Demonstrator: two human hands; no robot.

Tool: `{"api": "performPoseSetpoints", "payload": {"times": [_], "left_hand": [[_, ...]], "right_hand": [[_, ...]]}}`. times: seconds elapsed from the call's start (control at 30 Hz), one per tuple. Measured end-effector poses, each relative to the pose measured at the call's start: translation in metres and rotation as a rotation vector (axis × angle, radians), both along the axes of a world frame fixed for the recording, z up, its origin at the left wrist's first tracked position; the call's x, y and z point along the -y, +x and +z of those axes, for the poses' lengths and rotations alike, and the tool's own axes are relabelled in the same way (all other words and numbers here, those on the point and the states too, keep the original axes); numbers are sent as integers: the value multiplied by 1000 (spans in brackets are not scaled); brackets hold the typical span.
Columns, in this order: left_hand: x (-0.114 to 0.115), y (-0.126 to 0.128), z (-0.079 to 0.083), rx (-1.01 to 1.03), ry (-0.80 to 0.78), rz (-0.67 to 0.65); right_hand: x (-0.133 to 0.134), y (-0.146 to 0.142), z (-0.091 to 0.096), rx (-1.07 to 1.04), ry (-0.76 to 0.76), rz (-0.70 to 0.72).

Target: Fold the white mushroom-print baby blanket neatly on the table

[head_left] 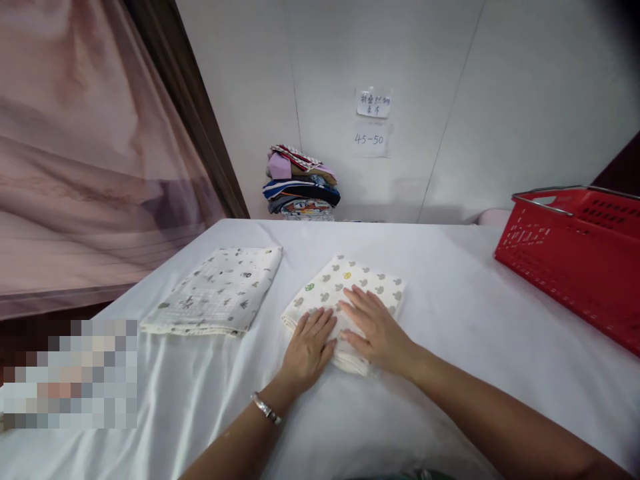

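A folded cream cloth (350, 283) printed with small grey shapes lies on the white table cover (450, 320) in front of me. My left hand (307, 347) rests flat on its near left corner, fingers stretched out, a silver bracelet on the wrist. My right hand (375, 327) lies flat across the cloth's near half, fingers spread and pointing left. Both hands press on the cloth and hold nothing. A second folded white cloth (215, 290) with small dark prints lies to the left, apart from my hands.
A red plastic basket (575, 260) with metal handles stands at the right edge of the table. A stack of folded clothes (300, 183) sits against the back wall under paper labels (373, 120). A pink curtain (75, 147) hangs on the left.
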State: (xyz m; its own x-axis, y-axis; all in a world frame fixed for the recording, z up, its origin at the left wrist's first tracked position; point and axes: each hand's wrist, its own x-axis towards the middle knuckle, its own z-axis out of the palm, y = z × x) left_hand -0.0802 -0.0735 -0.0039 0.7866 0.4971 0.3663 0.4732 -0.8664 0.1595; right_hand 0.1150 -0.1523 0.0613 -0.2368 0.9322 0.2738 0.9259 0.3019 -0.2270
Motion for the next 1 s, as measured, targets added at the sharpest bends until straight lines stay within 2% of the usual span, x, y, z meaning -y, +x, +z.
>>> {"api": "performPoseSetpoints", "payload": {"times": [0.07, 0.13, 0.2, 0.27, 0.33, 0.43, 0.53, 0.6, 0.7, 0.77, 0.87, 1.0], "left_hand": [[1, 0, 1, 8, -17, 13], [3, 0, 3, 9, -39, 17], [4, 1, 5, 4, -63, 17], [5, 1, 7, -3, -88, 24], [6, 2, 9, 0, -111, 39], [8, 3, 11, 3, -136, 45], [9, 4, 13, -4, -159, 54], [10, 4, 13, -1, -174, 62], [11, 4, 11, 16, -187, 67], [12, 5, 8, 33, -198, 76], [14, 5, 5, 56, -222, 87], [16, 5, 7, 78, -232, 90]], "right_hand": [[-15, 11, -12, 35, -82, -103], [-23, 21, -30, 71, -147, -148], [-24, 27, -46, 88, -149, -153], [-22, 30, -54, 84, -133, -151], [-21, 31, -53, 69, -161, -143], [-34, 27, -39, 50, -217, -134], [-68, 15, -23, 59, -143, -84], [-96, 5, -19, 86, -84, -31], [-134, -9, -28, 136, -108, 37], [-148, -13, -39, 154, -144, 63], [-155, -13, -53, 162, -134, 79], [-150, -9, -59, 156, -111, 70]]}}
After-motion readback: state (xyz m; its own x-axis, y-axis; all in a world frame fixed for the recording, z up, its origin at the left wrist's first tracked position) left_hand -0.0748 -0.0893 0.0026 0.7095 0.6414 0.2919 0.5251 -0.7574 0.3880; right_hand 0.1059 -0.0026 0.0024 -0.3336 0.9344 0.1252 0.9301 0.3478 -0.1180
